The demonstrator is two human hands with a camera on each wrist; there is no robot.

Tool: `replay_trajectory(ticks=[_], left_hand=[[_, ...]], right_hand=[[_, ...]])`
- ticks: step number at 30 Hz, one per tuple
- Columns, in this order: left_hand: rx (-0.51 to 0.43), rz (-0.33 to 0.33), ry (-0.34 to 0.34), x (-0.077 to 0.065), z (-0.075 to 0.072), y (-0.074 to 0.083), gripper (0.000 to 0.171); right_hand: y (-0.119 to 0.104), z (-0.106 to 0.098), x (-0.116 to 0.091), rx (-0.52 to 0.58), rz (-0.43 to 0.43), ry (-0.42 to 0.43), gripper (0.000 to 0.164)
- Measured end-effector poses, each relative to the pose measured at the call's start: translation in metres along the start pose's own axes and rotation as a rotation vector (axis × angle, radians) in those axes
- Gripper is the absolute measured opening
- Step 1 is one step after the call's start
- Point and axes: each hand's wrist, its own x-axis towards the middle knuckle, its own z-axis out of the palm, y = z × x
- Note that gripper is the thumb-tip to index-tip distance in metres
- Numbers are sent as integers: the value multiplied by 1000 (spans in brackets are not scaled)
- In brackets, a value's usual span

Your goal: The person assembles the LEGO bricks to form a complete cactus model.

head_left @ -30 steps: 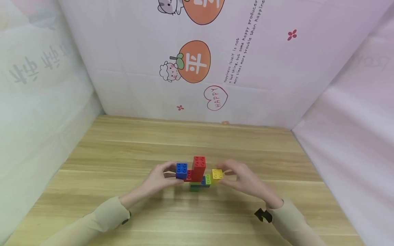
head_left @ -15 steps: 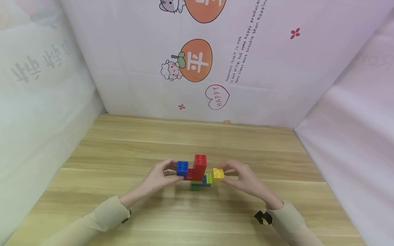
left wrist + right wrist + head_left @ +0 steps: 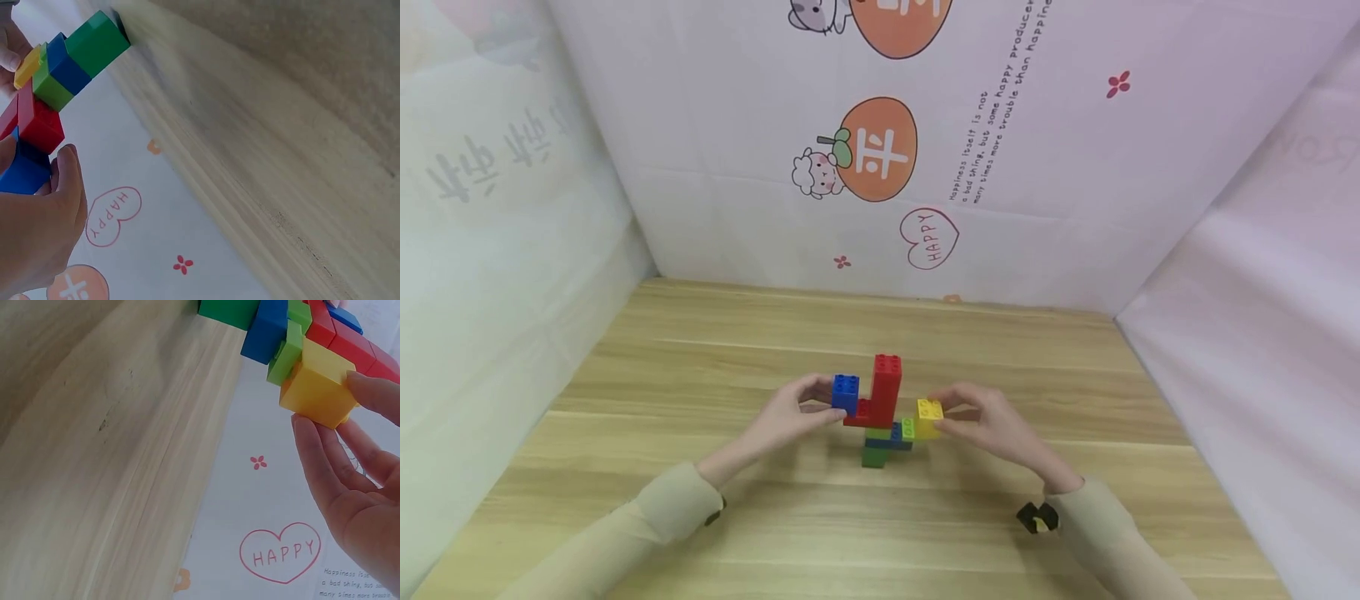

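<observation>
A figure of joined toy building bricks stands upright between the two hands. Its foot is a dark green brick (image 3: 98, 44), with a dark blue brick (image 3: 67, 64) and a light green brick (image 3: 50, 87) above. A red column (image 3: 886, 390) rises at the top. My left hand (image 3: 792, 410) pinches the blue brick (image 3: 846, 392) at the figure's left end, thumb in front and fingers behind. On the other side my right hand (image 3: 1000, 425) grips the yellow brick (image 3: 320, 384) between thumb and fingertips. The yellow brick sits against a small light green brick (image 3: 286, 353).
The wooden tabletop (image 3: 880, 533) lies under the figure and both forearms. White printed sheets form a back wall (image 3: 1030, 242) and two side walls, left (image 3: 512, 275) and right (image 3: 1247, 333). A black object (image 3: 1037, 517) shows by the right sleeve.
Both hands and the brick figure have shifted slightly upward in the head view, and more of the dark green foot shows. The grip on the blue and yellow bricks stays the same.
</observation>
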Motion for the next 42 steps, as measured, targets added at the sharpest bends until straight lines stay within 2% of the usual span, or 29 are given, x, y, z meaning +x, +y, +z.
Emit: replay_trajectory(ticks=[9,14,18,24,28,36,42], left_hand=[[20,-43,-12,11,-7,2,50],[39,-38,-28,20,-12,1,51],[42,-54,-51,30,-16,-2,53],[18,-120,-79,44,-19,-11,59],[-39,-177,-90,52,-20,-18,62],[-87,-213,-111,63,-19,-26,62],[-69,-234,-134,69,-17,-32,58]], right_hand=[[10,-9,11,63,73,-46,33],[16,-16,22,20,86,-85,32],[21,-20,30,2,132,-114,33],[32,-21,40,31,218,-154,34],[40,-20,45,46,251,-178,35],[53,-16,51,120,294,-219,37],[63,-10,54,224,322,-249,42]])
